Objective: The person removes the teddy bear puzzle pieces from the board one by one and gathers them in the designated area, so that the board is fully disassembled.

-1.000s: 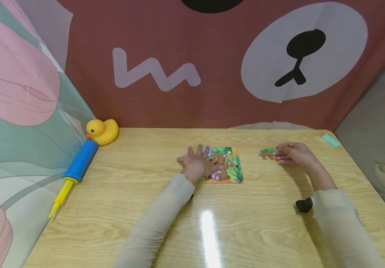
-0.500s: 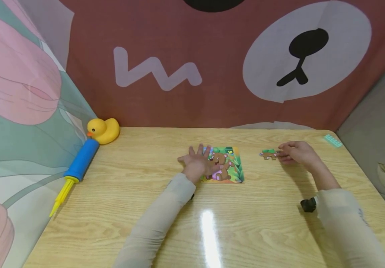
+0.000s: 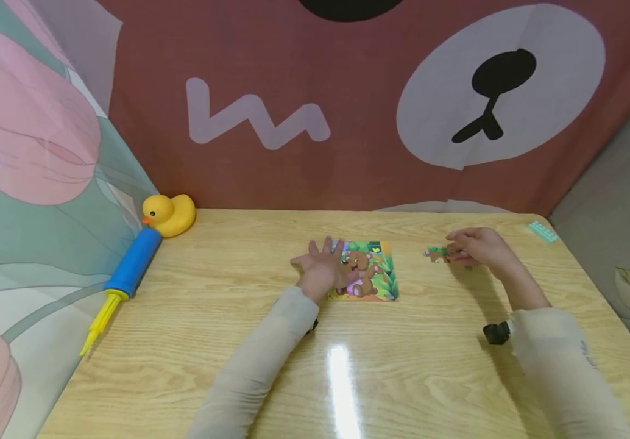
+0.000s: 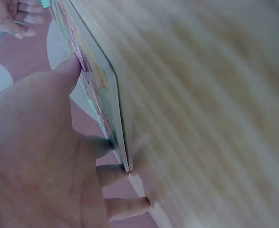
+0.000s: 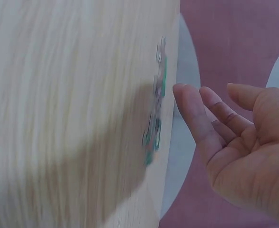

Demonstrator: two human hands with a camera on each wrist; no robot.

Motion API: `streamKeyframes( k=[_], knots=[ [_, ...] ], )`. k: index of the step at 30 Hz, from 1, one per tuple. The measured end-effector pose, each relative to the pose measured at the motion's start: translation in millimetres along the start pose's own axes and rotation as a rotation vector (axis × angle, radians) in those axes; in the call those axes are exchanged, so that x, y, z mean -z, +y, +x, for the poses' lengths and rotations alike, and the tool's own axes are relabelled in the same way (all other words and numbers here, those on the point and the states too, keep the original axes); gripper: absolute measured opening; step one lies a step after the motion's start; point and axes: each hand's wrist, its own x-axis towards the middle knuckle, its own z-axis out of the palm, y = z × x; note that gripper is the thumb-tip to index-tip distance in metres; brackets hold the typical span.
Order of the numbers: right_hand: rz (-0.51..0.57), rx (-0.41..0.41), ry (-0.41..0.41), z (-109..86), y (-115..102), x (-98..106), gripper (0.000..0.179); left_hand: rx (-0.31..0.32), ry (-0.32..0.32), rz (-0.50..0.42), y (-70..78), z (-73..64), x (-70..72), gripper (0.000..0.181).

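Observation:
A jigsaw puzzle board (image 3: 372, 280) with a brown bear picture lies mid-table. My left hand (image 3: 320, 268) rests on its left part with fingers spread, hiding that side. In the left wrist view the thumb (image 4: 70, 71) presses the board's face, and other fingertips reach its edge. To the right, a few green and brown jigsaw pieces (image 3: 435, 253) lie flat together on the wood, seen edge-on as a thin row of pieces (image 5: 156, 102) in the right wrist view. Just above them hovers my right hand (image 3: 482, 249), fingers loosely bent with nothing between them, covering their right end.
A yellow rubber duck (image 3: 171, 214) sits at the back left corner. Along the left edge lies a blue and yellow hand pump (image 3: 128, 268). A mint toy brick (image 3: 542, 231) lies at the back right corner. A brown printed cloth (image 3: 271, 177) hangs behind the table (image 3: 227, 366).
My right hand has shifted slightly left over the jigsaw pieces and now covers more of them. The left hand and the board have stayed put.

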Motion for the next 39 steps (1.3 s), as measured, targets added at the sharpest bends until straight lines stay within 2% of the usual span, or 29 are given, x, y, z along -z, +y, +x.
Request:
streamKeyframes(
  k=[9,16,19,23,30,34,39],
  knots=[
    [0.083,0.017,-0.037,15.1,-26.6,-31.0,0.054,-0.001,0.043,0.004,-1.4,1.8,-2.3,0.093],
    [0.107,0.046,-0.063,25.4,-42.7,-58.3,0.048,0.013,0.058,-0.049,-4.0,1.3,0.8,0.089],
    [0.124,0.055,-0.077,31.5,-49.6,-68.7,0.047,0.014,0.073,-0.036,-12.9,1.3,3.9,0.088],
    [0.136,0.062,-0.094,37.2,-60.0,-80.4,0.044,-0.006,0.071,-0.028,-32.6,2.9,6.6,0.085],
    [0.127,0.093,-0.131,40.2,-73.2,-101.4,0.041,-0.091,0.023,-0.158,-62.8,5.3,5.2,0.085],
    [0.116,0.092,-0.159,44.2,-75.9,-116.1,0.042,-0.113,0.014,-0.183,-67.7,6.6,2.9,0.085],
    [0.077,0.09,-0.155,48.1,-82.9,-130.3,0.04,-0.106,0.026,-0.175,-65.2,8.2,1.3,0.084]
  ],
)
